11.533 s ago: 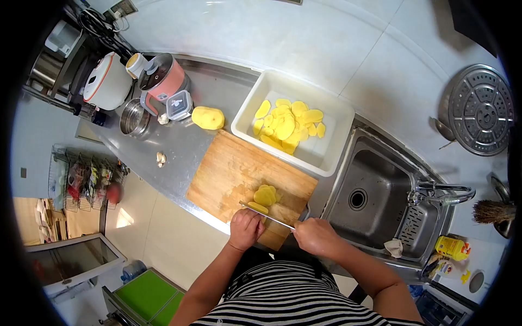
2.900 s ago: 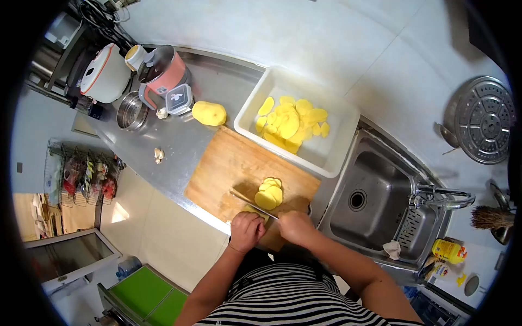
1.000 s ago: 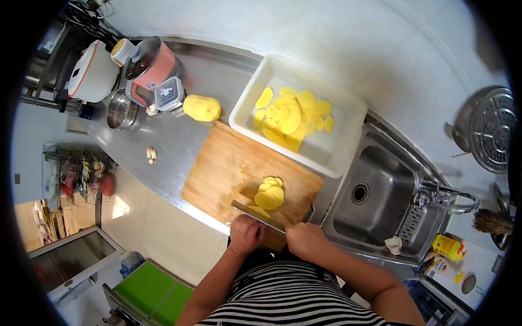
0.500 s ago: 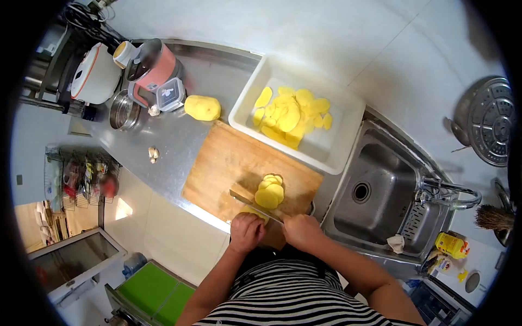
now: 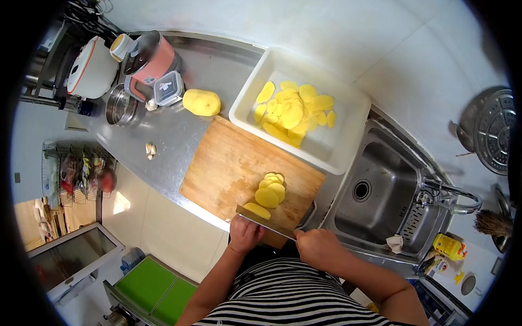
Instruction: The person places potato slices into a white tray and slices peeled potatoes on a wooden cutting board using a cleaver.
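Note:
My right hand (image 5: 318, 247) is closed around the handle of a kitchen knife (image 5: 267, 223), its blade slanting across the near edge of the wooden cutting board (image 5: 217, 157). Just behind the blade, my left hand (image 5: 244, 233) has its fingers curled on a piece of potato, which the hand and knife mostly hide. A yellow potato slice (image 5: 257, 211) lies flat against the blade's far side. Beyond it, overlapping potato slices (image 5: 270, 191) form a small row on the board.
A white tub (image 5: 348, 155) with many potato slices stands behind the board. A whole peeled potato (image 5: 202, 102) and garlic cloves (image 5: 150, 150) are on the counter to the left. The steel sink (image 5: 375, 198) is on the right. A pink pot (image 5: 155, 57) stands at the back left.
The knife and my right hand have moved slightly right and toward me. A potato slice now lies exposed beyond the blade. My left hand stays near the board's edge, fingers still curled.

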Tool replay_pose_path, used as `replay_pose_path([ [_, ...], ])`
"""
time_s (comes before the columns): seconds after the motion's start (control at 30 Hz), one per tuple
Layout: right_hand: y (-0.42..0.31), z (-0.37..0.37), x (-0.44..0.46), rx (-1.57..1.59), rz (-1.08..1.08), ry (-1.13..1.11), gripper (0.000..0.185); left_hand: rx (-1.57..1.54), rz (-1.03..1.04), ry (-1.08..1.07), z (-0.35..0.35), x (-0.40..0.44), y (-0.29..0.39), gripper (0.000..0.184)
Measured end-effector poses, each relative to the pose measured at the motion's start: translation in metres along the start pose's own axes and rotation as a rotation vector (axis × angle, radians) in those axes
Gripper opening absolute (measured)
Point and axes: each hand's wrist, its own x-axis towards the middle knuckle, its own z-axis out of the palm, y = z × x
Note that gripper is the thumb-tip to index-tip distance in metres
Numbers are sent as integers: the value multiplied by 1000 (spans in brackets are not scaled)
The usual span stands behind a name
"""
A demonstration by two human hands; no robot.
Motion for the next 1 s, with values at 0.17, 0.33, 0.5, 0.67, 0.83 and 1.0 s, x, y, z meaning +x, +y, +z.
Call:
replay_pose_path([
  [0.17, -6, 3, 23, 56, -44, 6, 15, -12, 40, 47, 7, -5, -5, 30],
  [0.33, -5, 11, 26, 15, -7, 17, 14, 6, 51, 60, 7, -4, -5, 31],
  [0.5, -10, 13, 35, 19, -21, 61, 15, -6, 20, -5, 6, -5, -5, 29],
  [0.67, -6, 21, 43, 21, -60, 133, 15, -56, 26, 17, 10, -8, -9, 26],
  [0.83, -9, 16, 44, 42, -12, 78, 17, -65, 37, 46, 6, -5, -4, 25],
  [1.0, 6, 46, 80, 40, -78, 166, 17, -92, 57, 76, 6, 1, -2, 26],
])
